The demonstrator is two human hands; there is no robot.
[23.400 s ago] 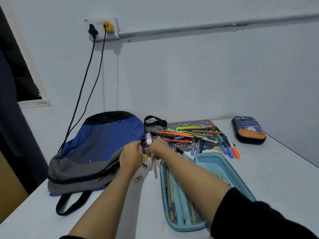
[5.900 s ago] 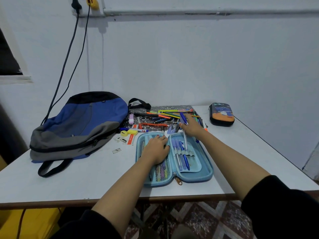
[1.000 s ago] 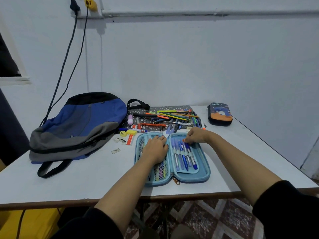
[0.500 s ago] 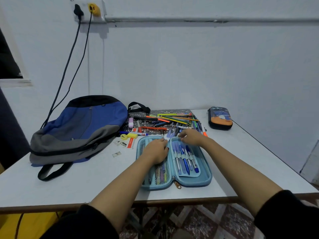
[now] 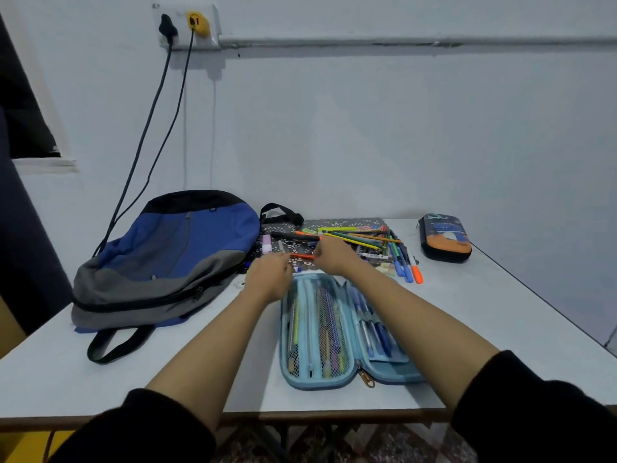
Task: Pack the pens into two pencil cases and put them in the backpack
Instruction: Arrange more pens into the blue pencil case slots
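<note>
- At the far edge of the table [image 5: 133, 379], just beyond the top end of the open pencil case [image 5: 314, 384], an orange pen [image 5: 302, 256] lies with its long axis running left to right, on the near margin of the loose pile of pens [image 5: 364, 240].
- The pen sits directly between the two hands, ahead of both wrists. The left hand [image 5: 268, 280] meets its left end and the right hand [image 5: 334, 259] its right end, and neither is clearly nearer.
- Right hand: fingers curled and pinching the pen's right end. Left hand: fingers curled toward the left end, but the back of the hand hides the contact, so a grip cannot be confirmed.
- Both forearms reach forward, the right crossing above the case's right half. The hands are close together, with only the pen between them.
- The open case lies lengthwise toward the near edge, with pens in both halves.
- The second pencil case [image 5: 445, 237] is zipped, near the far right corner.
- The backpack [image 5: 167, 255] lies flat at the left side. Judged: packing is partway done.
</note>
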